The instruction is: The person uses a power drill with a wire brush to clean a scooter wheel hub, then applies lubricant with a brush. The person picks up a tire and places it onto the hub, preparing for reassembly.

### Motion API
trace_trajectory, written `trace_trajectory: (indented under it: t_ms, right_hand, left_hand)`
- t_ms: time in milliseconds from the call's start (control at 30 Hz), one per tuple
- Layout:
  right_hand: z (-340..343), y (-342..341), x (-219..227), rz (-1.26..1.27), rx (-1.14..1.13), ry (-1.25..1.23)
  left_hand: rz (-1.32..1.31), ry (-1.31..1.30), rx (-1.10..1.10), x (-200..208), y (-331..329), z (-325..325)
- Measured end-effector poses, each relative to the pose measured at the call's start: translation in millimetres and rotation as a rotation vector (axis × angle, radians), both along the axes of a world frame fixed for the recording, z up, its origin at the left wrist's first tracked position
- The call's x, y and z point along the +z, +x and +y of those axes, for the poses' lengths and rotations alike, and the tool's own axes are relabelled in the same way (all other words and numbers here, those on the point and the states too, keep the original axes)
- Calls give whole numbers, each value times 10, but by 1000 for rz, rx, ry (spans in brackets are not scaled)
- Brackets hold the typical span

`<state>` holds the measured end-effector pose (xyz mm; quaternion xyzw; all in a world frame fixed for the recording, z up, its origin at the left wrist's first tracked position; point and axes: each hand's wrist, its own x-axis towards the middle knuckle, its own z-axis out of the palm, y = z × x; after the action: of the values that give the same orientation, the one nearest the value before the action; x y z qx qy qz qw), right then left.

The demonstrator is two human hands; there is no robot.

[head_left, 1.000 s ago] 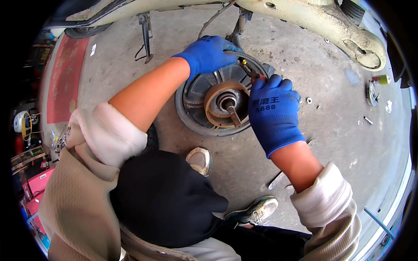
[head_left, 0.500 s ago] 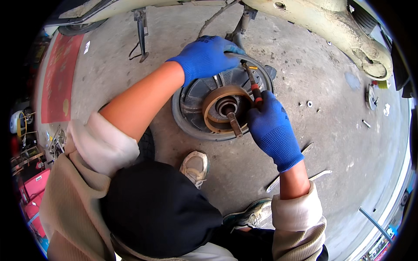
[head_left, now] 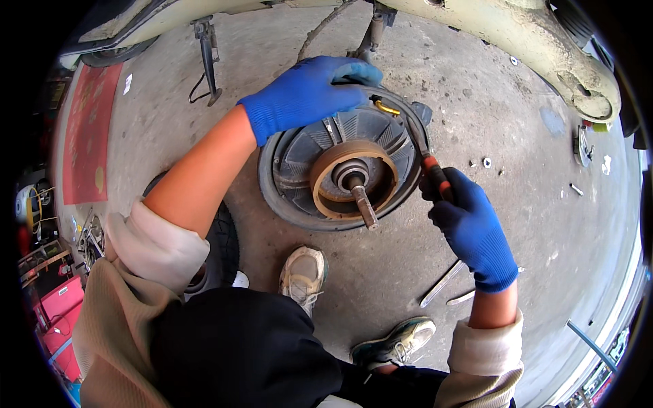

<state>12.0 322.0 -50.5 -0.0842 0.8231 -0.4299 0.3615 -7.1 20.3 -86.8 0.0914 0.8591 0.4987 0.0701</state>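
A dark wheel (head_left: 286,183) with a brown brake drum ring (head_left: 320,178) and a metal axle (head_left: 364,204) sticking up from its hub stands tilted on the floor before me. My left hand (head_left: 313,92), in a blue glove, is curled over the far left of its rim. Near those fingers a yellow-coated valve stem (head_left: 387,108) shows inside the rim. Gloved in blue too, my right hand (head_left: 473,228) grips a screwdriver (head_left: 437,175) by its red and black handle. The metal shaft lies along the right side of the rim; its tip is hard to make out.
Two tire levers (head_left: 442,282) lie on the concrete at the right, with a nut (head_left: 486,162) farther off. A tire (head_left: 228,238) is beside my left leg. Pale vehicle bodywork (head_left: 503,27) overhangs the far side, near a kickstand (head_left: 206,58).
My right hand has drawn the screwdriver right and toward me, from beside the valve stem to the rim's right edge. More of the yellow stem shows. My left hand stays on the rim.
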Motion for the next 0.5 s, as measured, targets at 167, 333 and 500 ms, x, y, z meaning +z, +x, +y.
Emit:
trace_trajectory:
  t_ms: [167, 333, 500]
  right_hand:
    - [-155, 10, 168, -180, -75, -125]
    - [-337, -8, 12, -18, -42, -51]
    - [-446, 22, 2, -101, -124, -140]
  left_hand:
    - [-150, 294, 79, 48, -1, -10]
    - [-150, 196, 93, 48, -18, 30]
    - [-203, -64, 123, 86, -19, 44]
